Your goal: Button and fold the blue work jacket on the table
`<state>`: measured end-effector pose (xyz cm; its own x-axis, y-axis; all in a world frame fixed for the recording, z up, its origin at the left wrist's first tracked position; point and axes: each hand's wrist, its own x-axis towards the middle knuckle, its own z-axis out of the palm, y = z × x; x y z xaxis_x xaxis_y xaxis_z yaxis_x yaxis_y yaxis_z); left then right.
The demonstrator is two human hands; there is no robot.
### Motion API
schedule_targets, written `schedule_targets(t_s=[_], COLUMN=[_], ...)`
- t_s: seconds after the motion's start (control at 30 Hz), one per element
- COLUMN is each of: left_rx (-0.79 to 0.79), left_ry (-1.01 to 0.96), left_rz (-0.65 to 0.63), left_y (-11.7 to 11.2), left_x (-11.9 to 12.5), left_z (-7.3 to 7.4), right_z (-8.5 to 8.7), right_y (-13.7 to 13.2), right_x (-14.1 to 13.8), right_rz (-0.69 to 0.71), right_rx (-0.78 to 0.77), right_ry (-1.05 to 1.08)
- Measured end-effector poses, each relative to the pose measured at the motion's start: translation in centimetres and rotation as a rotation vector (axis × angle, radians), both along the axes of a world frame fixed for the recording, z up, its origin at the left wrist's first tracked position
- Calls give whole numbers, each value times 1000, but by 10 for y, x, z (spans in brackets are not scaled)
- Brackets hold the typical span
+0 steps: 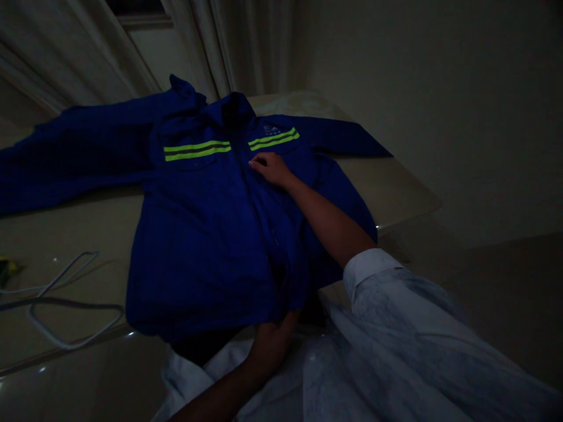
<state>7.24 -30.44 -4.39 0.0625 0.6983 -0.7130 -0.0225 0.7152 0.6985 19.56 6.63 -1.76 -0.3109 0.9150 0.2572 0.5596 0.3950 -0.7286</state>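
A dark blue work jacket (211,234) lies spread flat on a beige table (387,193), collar away from me and sleeves out to the sides. Fluorescent yellow-green reflective stripes (197,150) cross its chest. My right hand (271,169) rests flat on the chest beside the zipper, below the stripes. My left hand (270,346) is at the jacket's lower edge, with its fingers on the hem. The dim light hides the fingers' exact grip.
A white looped cord or wire hanger (74,328) lies on the table at the left, and a small yellow object (7,269) sits at the left edge. Pale curtains (264,41) hang behind the table, with a wall (440,88) to the right.
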Motion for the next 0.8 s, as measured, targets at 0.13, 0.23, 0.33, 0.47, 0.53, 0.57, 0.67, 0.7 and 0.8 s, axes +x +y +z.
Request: schedule_targets(t_s=[0.13, 0.23, 0.33, 0.47, 0.53, 0.57, 0.67, 0.7, 0.8], left_rx=[184, 219, 213, 199, 215, 226, 251, 254, 248], left_ry=[108, 166, 185, 201, 222, 232, 248, 246, 216], left_rz=[-69, -96, -94, -18, 18, 22, -22, -49, -138], left_y=[-6, -9, -12, -17, -20, -21, -22, -22, -19], left_x=[-4, -9, -15, -18, -18, -18, -22, -24, -29], left_z=[-6, -13, -21, -29, -30, -30, -31, -32, -33], right_z=[-2, -3, -3, -2, 8, 17, 57, 72, 107], right_y=[3, 4, 3, 0, -5, -9, -34, -50, -116], right_x=[0, 0, 0, 0, 0, 0, -4, -7, -14], right_rz=[-4, -8, -1, 4, 17, 32, 194, 311, 800], right_rx=[10, 19, 20, 82, 166, 209, 262, 250, 162], right_ry=[3, 2, 15, 60, 95, 106, 55, 4, -232])
